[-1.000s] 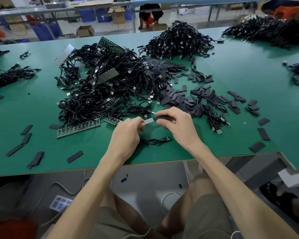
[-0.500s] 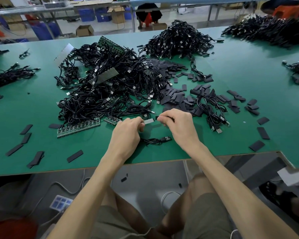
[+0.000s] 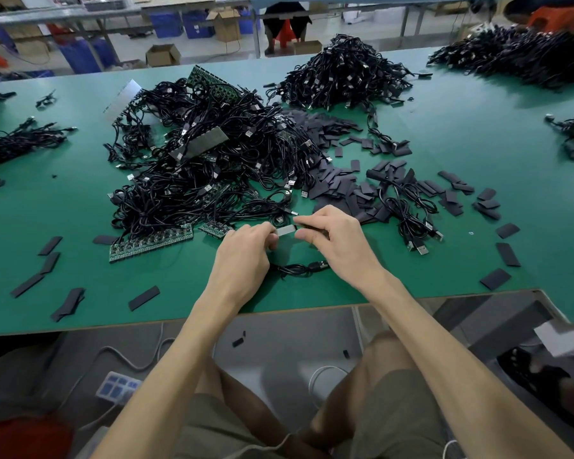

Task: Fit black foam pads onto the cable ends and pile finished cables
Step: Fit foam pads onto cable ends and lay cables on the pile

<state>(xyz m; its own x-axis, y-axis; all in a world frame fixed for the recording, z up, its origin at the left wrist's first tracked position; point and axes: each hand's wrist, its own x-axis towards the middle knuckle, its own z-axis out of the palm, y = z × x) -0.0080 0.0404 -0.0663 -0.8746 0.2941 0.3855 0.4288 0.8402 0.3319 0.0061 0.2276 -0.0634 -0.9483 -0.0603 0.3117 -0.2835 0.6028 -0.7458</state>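
My left hand pinches a cable end whose grey metal tip sticks out toward the right. My right hand pinches a black foam pad right at that tip. The cable's loop and its other plug lie on the green table below my hands. A big tangle of black cables lies behind my left hand. Loose foam pads are heaped behind my right hand. A tall pile of cables stands further back.
Green circuit board strips lie at the tangle's front edge. Stray pads dot the table's front left and right. A few cables with plugs lie right of my hands. More cable piles sit far right and far left.
My right hand has drawn the foam pad slightly closer to the metal tip held by my left hand. Both hands stay in nearly the same spot.
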